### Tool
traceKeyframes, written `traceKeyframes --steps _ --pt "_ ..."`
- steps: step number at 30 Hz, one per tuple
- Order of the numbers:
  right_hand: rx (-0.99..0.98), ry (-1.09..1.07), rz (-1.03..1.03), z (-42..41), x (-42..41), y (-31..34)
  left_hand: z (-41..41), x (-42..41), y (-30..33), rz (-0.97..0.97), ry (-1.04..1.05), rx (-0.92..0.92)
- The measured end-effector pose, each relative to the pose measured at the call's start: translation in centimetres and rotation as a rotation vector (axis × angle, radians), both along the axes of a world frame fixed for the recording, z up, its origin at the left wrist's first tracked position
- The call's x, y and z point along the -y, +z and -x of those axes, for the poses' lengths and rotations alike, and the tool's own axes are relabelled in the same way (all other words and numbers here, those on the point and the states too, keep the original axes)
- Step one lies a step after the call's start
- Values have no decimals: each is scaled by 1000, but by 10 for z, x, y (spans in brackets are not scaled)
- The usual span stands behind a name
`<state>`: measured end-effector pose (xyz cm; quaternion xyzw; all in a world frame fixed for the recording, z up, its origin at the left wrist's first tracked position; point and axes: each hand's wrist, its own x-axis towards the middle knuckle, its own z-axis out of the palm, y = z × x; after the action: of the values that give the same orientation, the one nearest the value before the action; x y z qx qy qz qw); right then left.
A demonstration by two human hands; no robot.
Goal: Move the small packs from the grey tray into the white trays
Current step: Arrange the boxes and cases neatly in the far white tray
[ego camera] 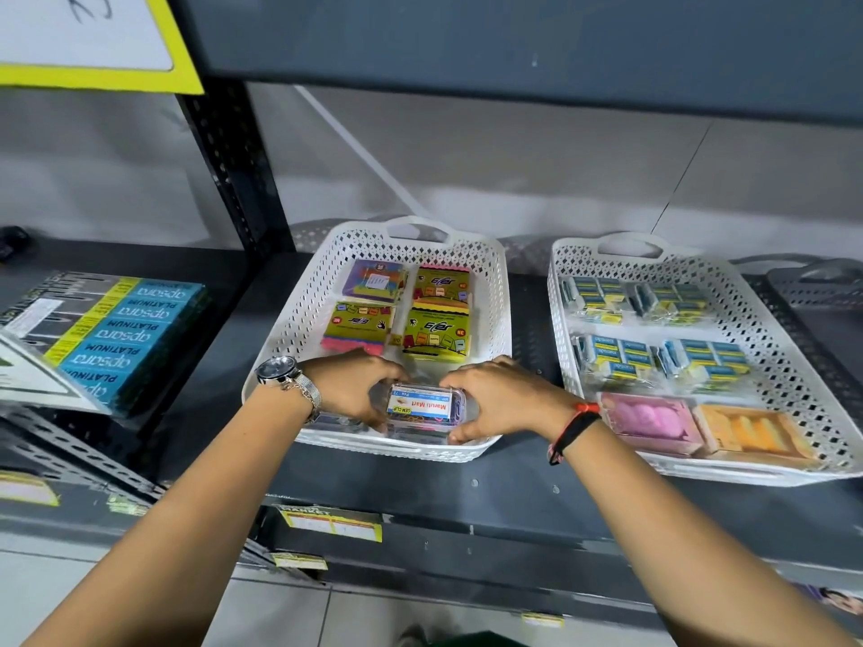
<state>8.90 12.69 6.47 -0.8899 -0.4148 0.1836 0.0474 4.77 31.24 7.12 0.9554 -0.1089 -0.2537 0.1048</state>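
Both hands meet low in the middle of the frame, at the near end of the left white tray (pixel 299 319). The left hand (pixel 355 389) and right hand (pixel 499 396) each take one end of a clear pack of clips (pixel 422 406), so its label faces up and it comes down level; that looks like the reason for using two hands on so small a thing. Each grip is closed on the pack, fingers curled round its short sides. The pack sits just inside the tray's front rim, apparently on or just above other clear packs there, though I cannot tell whether it rests yet.

Behind it, four sticky-note packs (pixel 406 310) lie flat in two rows, filling the far half and leaving the near strip free. The right white tray (pixel 789 338) at centre right holds staple boxes (pixel 654 329) in rows, with a pink box (pixel 649 420) and an orange box (pixel 752 431) in front. A grey tray (pixel 822 277) shows only partly at the right edge.
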Motion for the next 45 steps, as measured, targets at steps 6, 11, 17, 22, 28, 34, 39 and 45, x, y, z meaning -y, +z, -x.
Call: traceKeyframes --steps 6,11,17,22,28,34,39,45 --pt "-118 -90 -51 -7 -3 4 0 -1 -3 95 100 6" --pt "-169 -179 -84 -12 -4 7 0 1 -4 118 119 28" --pt "-207 -224 -107 -16 -10 10 2 2 -7 -13 68 163" --pt "-166 -199 -137 -14 -13 11 -1 -7 -7 -44 56 200" --pt "-306 -261 -185 -15 -16 8 0 4 -8 -160 96 227" --pt "-347 -224 -86 -8 -12 8 -1 4 1 -47 81 95" --pt "-260 -168 -10 0 -13 9 -5 1 -3 -16 1 150" --pt "-297 -109 -23 -8 -10 13 2 3 4 -152 20 172"
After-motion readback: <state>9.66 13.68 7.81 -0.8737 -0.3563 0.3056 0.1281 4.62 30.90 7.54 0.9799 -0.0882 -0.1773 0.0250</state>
